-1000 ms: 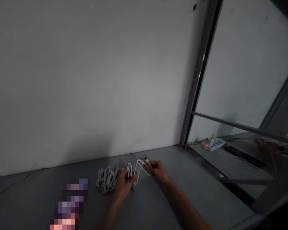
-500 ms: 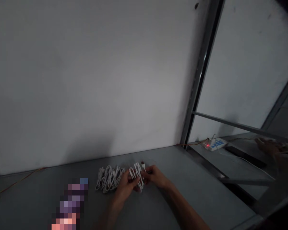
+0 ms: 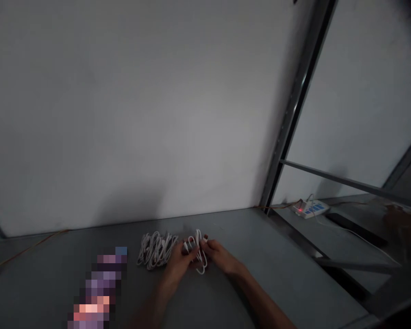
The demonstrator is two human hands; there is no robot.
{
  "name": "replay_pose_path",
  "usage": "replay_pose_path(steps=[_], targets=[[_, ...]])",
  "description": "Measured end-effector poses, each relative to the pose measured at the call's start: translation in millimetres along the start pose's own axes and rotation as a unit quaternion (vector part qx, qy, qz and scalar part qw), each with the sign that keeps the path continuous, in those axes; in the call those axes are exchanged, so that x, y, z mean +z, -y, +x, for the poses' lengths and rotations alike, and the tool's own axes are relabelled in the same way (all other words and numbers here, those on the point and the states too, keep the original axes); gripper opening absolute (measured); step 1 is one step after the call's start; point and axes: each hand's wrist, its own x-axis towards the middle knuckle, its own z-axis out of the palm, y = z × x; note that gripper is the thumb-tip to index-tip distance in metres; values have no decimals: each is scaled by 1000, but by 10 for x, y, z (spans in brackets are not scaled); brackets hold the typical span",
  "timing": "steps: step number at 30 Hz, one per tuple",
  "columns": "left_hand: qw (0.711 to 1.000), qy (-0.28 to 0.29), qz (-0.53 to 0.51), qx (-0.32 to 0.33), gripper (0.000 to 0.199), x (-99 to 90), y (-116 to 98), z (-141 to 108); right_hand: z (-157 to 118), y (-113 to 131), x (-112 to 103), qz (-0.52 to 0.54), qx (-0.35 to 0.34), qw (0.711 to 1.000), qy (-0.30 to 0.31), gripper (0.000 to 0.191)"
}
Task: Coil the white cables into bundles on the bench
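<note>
A looped white cable is held between my two hands above the grey surface. My left hand is closed on its left side, thumb across the loops. Fingers of my right hand pinch the cable on the right, close to a connector end. Directly left of my left hand lies a row of several coiled white cables, partly hidden behind that hand.
Behind the grey surface stands a pale wall. A metal upright rises on the right. Beyond it are a power strip, a dark flat object and a person's hand. A pixelated patch covers the lower left.
The loops between my hands have changed shape, and the connector end sits lower, nearer my right fingers. The view has shifted slightly.
</note>
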Motion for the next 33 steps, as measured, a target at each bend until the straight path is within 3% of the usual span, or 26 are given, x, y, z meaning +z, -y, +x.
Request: replay_pose_path(steps=[5, 8, 15, 18, 23, 27, 29, 33], targets=[[992, 121, -22, 30, 53, 30, -63, -65, 5, 28, -3, -78, -57, 995, -33, 69], [988, 153, 8, 24, 50, 31, -61, -73, -21, 62, 11, -104, -48, 992, -52, 69], [984, 90, 144, 62, 38, 43, -10, -39, -93, 87, 84, -71, 29, 997, -32, 75], [967, 61, 215, 122, 25, 38, -5, -25, -119, 136, 72, -77, 5, 997, -29, 79], [928, -35, 305, 213, 29, 25, -16, -12, -144, 180, 51, -78, -20, 997, -18, 82], [952, 22, 255, 168, 30, 35, 1, -6, -126, 156, 144, -14, 21, 999, 24, 88], [956, 17, 251, 151, 29, 45, 7, -4, -102, 128, 195, 12, 49, 998, 35, 90], [957, 1, 236, 171, 20, 66, -22, -15, -48, 59, 187, -8, 48, 998, -36, 82]])
